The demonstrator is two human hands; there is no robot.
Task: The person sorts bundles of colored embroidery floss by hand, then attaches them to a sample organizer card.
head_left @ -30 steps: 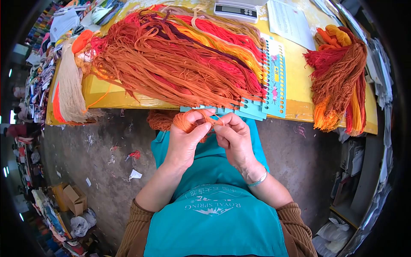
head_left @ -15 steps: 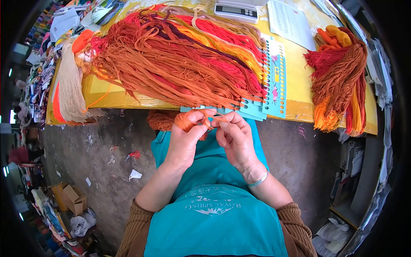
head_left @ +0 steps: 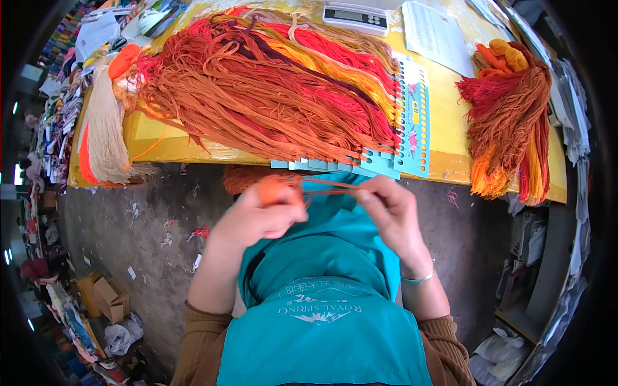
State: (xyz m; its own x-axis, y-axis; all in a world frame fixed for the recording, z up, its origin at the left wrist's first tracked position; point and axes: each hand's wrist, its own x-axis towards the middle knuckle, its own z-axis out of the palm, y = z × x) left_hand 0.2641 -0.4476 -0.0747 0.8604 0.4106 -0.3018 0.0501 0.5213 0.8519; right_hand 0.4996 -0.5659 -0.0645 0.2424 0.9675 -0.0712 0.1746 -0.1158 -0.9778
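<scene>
My left hand [head_left: 261, 215], blurred by motion, is closed round an orange skein of thread [head_left: 278, 191] above my lap. Several strands run from it to my right hand [head_left: 393, 209], whose thumb and finger pinch their end. Both hands are just in front of the table's near edge. Behind them, a thick spread of rust, red, yellow and dark purple threads [head_left: 257, 109] lies on the table, its right ends at the holes of turquoise punched cards [head_left: 413, 122].
On the yellow table [head_left: 447, 154] are a second thread bundle [head_left: 508, 122], a digital scale [head_left: 355, 19], a printed sheet [head_left: 438, 35] and a beige hank [head_left: 106, 128] at the left edge. More rust thread [head_left: 248, 179] hangs below the near edge. A cardboard box [head_left: 111, 299] stands on the floor.
My hands were close together at the skein. They have moved apart, left hand leftward and right hand rightward, and the strands between them are now drawn out straight.
</scene>
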